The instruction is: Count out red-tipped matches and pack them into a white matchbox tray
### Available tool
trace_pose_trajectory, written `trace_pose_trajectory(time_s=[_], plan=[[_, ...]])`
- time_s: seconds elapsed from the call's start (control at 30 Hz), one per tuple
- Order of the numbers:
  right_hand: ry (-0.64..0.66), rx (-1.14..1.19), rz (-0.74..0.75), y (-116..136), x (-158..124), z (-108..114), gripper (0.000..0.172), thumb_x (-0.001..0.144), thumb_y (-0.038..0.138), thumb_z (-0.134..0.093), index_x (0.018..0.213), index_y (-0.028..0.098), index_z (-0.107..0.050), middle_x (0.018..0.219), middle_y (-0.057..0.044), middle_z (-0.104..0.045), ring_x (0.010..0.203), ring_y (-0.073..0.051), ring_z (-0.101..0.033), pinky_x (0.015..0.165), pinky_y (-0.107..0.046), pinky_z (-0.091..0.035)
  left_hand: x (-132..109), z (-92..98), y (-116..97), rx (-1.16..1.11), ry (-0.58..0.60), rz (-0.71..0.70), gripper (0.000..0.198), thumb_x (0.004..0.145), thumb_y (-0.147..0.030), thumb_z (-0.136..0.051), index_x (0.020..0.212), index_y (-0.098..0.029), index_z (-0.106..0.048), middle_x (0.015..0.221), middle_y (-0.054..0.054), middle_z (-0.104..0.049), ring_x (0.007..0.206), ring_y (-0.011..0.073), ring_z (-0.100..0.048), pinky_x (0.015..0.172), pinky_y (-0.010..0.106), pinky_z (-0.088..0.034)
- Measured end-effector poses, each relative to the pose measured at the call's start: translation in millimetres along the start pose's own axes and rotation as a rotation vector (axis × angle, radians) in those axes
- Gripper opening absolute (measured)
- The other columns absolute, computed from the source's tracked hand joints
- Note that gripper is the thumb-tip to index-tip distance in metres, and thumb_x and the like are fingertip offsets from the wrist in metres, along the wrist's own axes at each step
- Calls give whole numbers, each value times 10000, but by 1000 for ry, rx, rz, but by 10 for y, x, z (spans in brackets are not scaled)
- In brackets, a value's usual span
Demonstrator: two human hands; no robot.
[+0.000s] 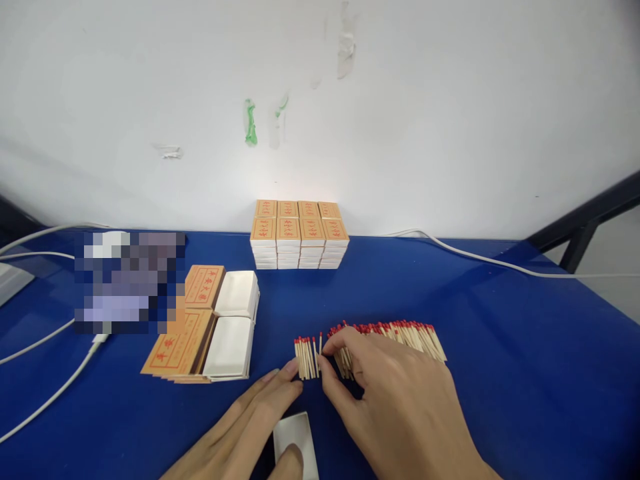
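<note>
a short row of slim wooden matches [306, 361] lies on the smooth blue tabletop [530, 387], between the two hands. the sticks are pale, bare wood with red heads; the heads point toward the white wall [450, 133], and the long axes run away from the person, nearly side by side. the left hand [257, 412] sets its outstretched fingers against the row's left edge, its thumb spread apart over a shallow, white, rectangular tray [295, 429]. the right hand [403, 387] brings thumb and forefinger narrowly together at the rightmost match [321, 341]; whether they grip it, i cannot tell. partly beneath that hand is a bigger heap of matches [420, 340], heads also wallward, sticks slanting leftward toward them.

to the left, flattish orange-tan card sleeves [185, 340] carry red chinese characters and a red border, next to stacked white trays [229, 343]. by the wall stands a neat block of boxed matchboxes [300, 231], white-sided, their tan tops printed in red too small to read surely.
</note>
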State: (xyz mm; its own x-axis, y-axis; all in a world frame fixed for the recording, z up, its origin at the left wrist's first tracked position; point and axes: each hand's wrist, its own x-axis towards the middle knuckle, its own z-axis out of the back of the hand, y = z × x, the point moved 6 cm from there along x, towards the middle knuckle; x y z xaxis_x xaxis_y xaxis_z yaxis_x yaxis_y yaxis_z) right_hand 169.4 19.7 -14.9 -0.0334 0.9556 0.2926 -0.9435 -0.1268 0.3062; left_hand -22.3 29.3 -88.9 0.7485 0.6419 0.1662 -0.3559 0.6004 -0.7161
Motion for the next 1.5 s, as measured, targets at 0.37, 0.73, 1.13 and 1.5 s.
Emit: trace_pose_trajectory(time_s=[0.37,0.73,1.13,1.5], plan=[[-33,-22,27,11,10,21,131,950,223,-693,839,292,-684,681,66,-747,568,-204,-729,523,-338,-344,-32,41,-71,-18,-1,-35,708,1070,-224,-473,1717,-452,-298,1748,-129,-473,1519,241,-604,1274,363,-524],[-11,43,25,-3,-38,7,108,966,217,-703,909,309,-709,755,82,-775,636,-184,-743,563,-330,-385,-6,30,-20,26,-6,-15,603,1126,-206,-322,1683,-422,-410,1648,-116,-605,1469,222,-656,1238,366,-572],[13,110,50,39,-37,1,111,1000,238,-669,931,305,-725,758,79,-772,576,-154,-692,544,-306,-374,-71,104,-83,155,-49,-56,539,1104,-356,-495,1642,-390,-484,1717,-90,-528,1466,243,-658,1207,302,-573],[-136,-170,94,18,-43,176,281,1048,222,-561,796,288,-667,680,44,-734,580,-192,-699,511,-333,-356,-88,123,-143,246,-79,-103,528,1059,-278,-554,1583,-343,-535,1682,-46,-578,1435,247,-682,1189,289,-575]])
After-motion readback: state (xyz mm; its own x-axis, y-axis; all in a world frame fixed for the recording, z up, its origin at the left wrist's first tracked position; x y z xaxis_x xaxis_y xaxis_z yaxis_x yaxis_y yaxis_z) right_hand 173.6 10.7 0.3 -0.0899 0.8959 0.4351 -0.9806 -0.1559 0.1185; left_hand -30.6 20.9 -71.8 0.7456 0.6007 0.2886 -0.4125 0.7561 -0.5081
